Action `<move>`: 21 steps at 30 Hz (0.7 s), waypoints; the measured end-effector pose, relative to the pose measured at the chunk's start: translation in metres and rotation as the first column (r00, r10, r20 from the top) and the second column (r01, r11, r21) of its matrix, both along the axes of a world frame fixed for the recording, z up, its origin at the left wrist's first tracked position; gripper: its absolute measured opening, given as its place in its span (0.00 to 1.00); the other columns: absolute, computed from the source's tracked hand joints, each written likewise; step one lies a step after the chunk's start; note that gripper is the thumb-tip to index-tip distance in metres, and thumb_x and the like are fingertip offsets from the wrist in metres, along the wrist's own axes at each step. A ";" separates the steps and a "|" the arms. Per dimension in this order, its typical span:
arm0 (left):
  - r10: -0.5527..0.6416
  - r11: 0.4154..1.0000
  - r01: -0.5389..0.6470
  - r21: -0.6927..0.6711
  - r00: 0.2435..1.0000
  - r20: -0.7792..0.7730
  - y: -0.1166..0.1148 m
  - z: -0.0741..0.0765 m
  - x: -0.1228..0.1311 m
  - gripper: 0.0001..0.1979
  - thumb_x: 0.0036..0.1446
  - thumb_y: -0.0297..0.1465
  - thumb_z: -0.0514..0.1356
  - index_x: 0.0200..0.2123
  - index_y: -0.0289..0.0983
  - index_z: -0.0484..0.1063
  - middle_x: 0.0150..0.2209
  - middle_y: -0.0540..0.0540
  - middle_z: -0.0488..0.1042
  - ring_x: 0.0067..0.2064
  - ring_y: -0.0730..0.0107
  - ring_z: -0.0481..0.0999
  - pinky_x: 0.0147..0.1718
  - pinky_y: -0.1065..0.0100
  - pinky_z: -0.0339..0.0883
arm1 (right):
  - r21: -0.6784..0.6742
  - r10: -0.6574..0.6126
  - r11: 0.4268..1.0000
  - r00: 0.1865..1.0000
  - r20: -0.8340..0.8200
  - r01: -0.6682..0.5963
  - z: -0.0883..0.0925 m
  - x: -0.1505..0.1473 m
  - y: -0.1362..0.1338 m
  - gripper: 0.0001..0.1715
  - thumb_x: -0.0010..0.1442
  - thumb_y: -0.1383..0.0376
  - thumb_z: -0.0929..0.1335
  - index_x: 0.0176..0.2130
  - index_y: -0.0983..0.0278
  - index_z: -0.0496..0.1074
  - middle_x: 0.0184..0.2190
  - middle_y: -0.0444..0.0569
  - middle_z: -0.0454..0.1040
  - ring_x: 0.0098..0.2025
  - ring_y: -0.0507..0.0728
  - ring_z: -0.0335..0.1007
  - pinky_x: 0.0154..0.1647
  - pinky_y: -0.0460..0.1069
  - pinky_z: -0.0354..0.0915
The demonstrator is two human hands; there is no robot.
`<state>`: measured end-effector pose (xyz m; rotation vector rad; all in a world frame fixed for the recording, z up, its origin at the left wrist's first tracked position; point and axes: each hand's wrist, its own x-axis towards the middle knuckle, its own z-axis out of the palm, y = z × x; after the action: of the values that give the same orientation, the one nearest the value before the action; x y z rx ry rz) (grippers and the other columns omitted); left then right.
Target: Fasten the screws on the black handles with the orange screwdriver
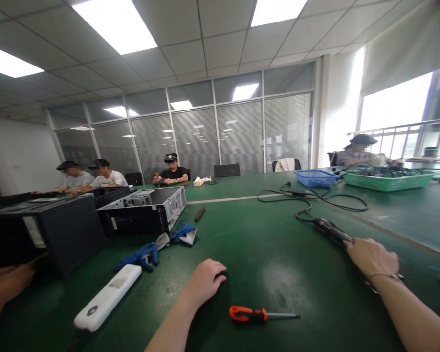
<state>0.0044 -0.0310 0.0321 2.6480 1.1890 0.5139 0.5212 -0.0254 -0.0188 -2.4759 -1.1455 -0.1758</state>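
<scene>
My right hand (373, 258) is closed around the near end of a black corded tool (330, 230) at the right of the green table (249, 234). The tool's cable runs back from its far end. My left hand (207, 279) rests on the table near the middle, fingers loosely curled and thumb apart, with nothing in it. Just to the right of it and nearer to me lies an orange and black screwdriver (247, 314), its shaft pointing right.
Left are a white power strip (110, 297), blue gloves (143, 256), an open computer case (135, 215) and a dark case (73, 230) with another person's hands beside it. Blue (315, 179) and green baskets (388, 182) stand back right. Several people sit around.
</scene>
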 end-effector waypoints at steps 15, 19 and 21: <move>-0.014 1.000 0.014 0.012 1.000 0.001 0.002 -0.002 0.000 0.14 0.60 0.33 0.55 0.47 0.40 0.75 0.46 0.46 0.77 0.47 0.62 0.73 0.49 0.62 0.64 | -0.073 0.014 0.997 1.000 0.000 -0.014 -0.001 0.006 0.003 0.27 0.62 0.51 0.56 0.38 0.65 0.75 0.42 0.65 0.72 0.43 0.70 0.70 0.35 0.58 0.60; -0.016 1.000 0.016 0.008 1.000 -0.011 0.001 0.000 0.000 0.14 0.60 0.32 0.56 0.47 0.39 0.75 0.46 0.46 0.77 0.47 0.63 0.72 0.50 0.62 0.63 | -0.041 0.061 0.998 0.993 0.104 -0.057 -0.007 0.007 0.004 0.27 0.62 0.51 0.57 0.36 0.66 0.75 0.38 0.62 0.73 0.40 0.70 0.71 0.33 0.58 0.63; -0.011 1.000 0.011 0.009 1.000 -0.013 0.002 0.000 0.000 0.14 0.59 0.32 0.56 0.47 0.39 0.75 0.46 0.46 0.77 0.48 0.63 0.72 0.50 0.63 0.63 | -0.031 0.059 0.998 0.991 0.123 -0.055 -0.009 0.008 0.004 0.27 0.62 0.52 0.57 0.35 0.66 0.76 0.37 0.62 0.73 0.40 0.71 0.71 0.34 0.60 0.64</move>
<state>0.0045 -0.0295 0.0318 2.6676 1.1779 0.5024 0.5290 -0.0209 -0.0273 -2.4825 -1.2761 -0.3029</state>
